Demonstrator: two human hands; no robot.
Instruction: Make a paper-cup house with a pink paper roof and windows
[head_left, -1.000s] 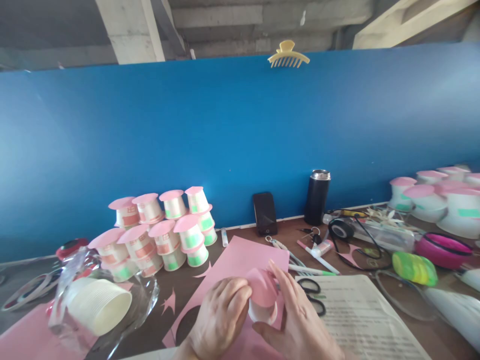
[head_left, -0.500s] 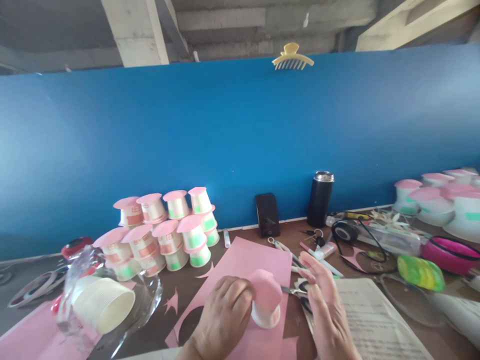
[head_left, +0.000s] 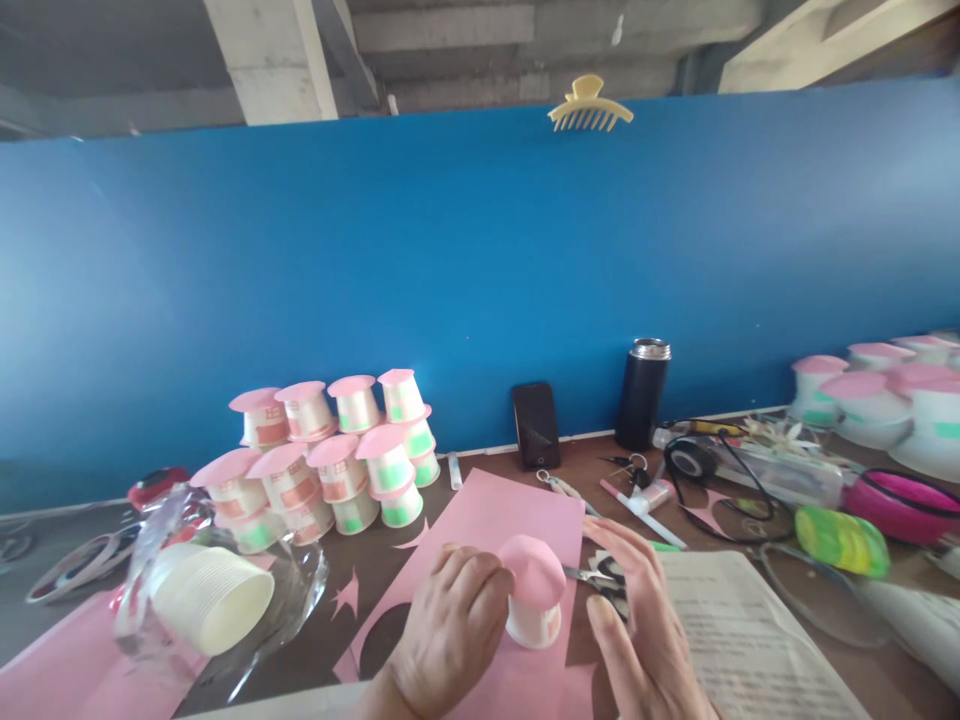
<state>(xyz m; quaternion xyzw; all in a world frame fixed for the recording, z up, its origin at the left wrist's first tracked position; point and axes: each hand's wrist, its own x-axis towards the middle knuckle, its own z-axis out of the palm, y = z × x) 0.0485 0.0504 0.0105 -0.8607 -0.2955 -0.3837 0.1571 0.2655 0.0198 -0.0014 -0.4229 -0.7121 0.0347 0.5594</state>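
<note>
Bare left grip (head_left: 454, 625), bare right grip (head_left: 649, 635), bare left wrist (head_left: 394, 690)

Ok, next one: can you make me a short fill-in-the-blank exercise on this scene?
The left hand is at the edge of a disc coloured ____.
The open right hand is beside the ____, a cutting tool.
The black phone stands before a panel coloured ____.
The yellow hair claw is at the panel's ____ edge.
Missing words: pink; scissors; blue; top.

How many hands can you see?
2. The left hand is curled beside the pink top of a white cup; the right hand is open near the scissors. No others show.
</note>
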